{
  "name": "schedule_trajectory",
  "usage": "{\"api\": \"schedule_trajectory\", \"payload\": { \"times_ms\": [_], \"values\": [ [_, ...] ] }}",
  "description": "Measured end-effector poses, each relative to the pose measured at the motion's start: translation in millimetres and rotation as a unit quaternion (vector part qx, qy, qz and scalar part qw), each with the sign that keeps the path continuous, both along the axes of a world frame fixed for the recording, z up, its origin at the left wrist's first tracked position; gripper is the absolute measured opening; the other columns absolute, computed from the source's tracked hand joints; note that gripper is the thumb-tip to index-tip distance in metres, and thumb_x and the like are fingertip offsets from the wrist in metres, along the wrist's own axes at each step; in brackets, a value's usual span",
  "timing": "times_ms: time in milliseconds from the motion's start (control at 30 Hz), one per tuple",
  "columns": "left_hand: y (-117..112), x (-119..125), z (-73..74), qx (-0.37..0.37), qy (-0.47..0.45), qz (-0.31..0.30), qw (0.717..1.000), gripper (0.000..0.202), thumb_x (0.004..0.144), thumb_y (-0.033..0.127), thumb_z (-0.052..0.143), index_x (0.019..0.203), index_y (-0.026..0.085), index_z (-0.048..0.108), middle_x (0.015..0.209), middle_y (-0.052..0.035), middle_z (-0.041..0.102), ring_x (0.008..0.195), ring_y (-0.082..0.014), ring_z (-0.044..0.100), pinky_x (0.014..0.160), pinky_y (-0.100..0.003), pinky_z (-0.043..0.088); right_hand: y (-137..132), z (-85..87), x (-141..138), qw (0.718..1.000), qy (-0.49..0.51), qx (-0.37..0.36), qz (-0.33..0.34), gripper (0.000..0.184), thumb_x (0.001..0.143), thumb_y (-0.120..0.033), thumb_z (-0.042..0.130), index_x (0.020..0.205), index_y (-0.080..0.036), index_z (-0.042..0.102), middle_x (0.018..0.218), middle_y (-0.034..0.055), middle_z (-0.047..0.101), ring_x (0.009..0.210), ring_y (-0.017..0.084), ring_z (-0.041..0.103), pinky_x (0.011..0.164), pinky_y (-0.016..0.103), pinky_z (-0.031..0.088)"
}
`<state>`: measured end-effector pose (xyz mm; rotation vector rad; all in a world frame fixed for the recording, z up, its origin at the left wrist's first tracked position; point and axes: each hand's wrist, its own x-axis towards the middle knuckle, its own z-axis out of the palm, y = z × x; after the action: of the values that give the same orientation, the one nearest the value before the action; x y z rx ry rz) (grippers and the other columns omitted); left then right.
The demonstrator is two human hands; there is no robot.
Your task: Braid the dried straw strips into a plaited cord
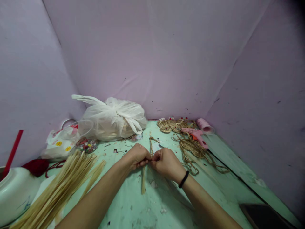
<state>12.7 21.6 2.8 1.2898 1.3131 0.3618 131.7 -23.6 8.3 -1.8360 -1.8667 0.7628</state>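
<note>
My left hand [140, 156] and my right hand [165, 161] meet over the middle of the table, fingertips pinched close together. Between them runs a thin braided straw cord [151, 146], its far end bent to the right on the tabletop. A flat straw strip [143, 181] hangs below my left fingers toward me. Both hands seem closed on the cord where it passes between the fingertips; the exact grip is hidden by the fingers. A black band circles my right wrist.
Loose straw strips [62, 187] lie at left beside a white pot [16, 194]. Behind sits a knotted white plastic bag [111, 119]. To the right are coiled braided cord [193, 148], a pink glue gun [196, 135] with black cable, a pink thread spool [204, 126] and a dark flat object [264, 216].
</note>
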Motion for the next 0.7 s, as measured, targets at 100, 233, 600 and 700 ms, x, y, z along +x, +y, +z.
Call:
{"api": "schedule_trajectory", "payload": {
  "times_ms": [100, 233, 600, 700],
  "values": [
    [9, -10, -10.4, 0.001, -0.007, -0.034, 0.999, 0.008, 0.050, 0.020, 0.053, 0.048, 0.013, 0.049, 0.036, 0.0041, 0.040, 0.028, -0.0044, 0.029, 0.030, -0.017, 0.013, 3, -5.7, 6, 0.997, 0.063, -0.026, 0.026, 0.012, 0.059, -0.015, 0.052, 0.052, -0.014, 0.062, 0.047, 0.0006, 0.056, 0.043, 0.008, 0.041, 0.042, 0.019, 0.026],
    [16, -16, -17.5, -0.026, -0.045, -0.056, 0.997, 0.014, 0.051, 0.025, 0.057, 0.054, 0.014, 0.051, 0.039, 0.0054, 0.041, 0.029, -0.0032, 0.027, 0.031, -0.017, 0.011, 10, -5.4, 17, 0.979, 0.183, -0.094, 0.001, 0.014, 0.063, -0.021, 0.058, 0.053, -0.012, 0.058, 0.046, -0.0005, 0.053, 0.041, 0.006, 0.039, 0.039, 0.017, 0.027],
    [16, -18, -18.6, -0.025, -0.094, -0.088, 0.991, 0.016, 0.051, 0.028, 0.059, 0.056, 0.013, 0.053, 0.041, 0.0047, 0.044, 0.029, -0.0028, 0.027, 0.030, -0.018, 0.010, 5, -1.9, 3, 0.866, 0.424, -0.251, -0.089, 0.015, 0.070, -0.007, 0.046, 0.056, -0.010, 0.053, 0.052, 0.0009, 0.053, 0.038, 0.005, 0.046, 0.038, 0.017, 0.041],
    [17, -18, -18.8, -0.017, -0.046, -0.087, 0.995, 0.016, 0.052, 0.027, 0.058, 0.059, 0.013, 0.056, 0.040, 0.0054, 0.042, 0.031, -0.0033, 0.028, 0.032, -0.017, 0.013, 9, -10.6, 3, 0.897, 0.380, -0.199, -0.102, 0.016, 0.064, -0.007, 0.049, 0.049, -0.011, 0.050, 0.042, -0.0031, 0.045, 0.032, 0.003, 0.034, 0.031, 0.015, 0.029]
  ]
}}
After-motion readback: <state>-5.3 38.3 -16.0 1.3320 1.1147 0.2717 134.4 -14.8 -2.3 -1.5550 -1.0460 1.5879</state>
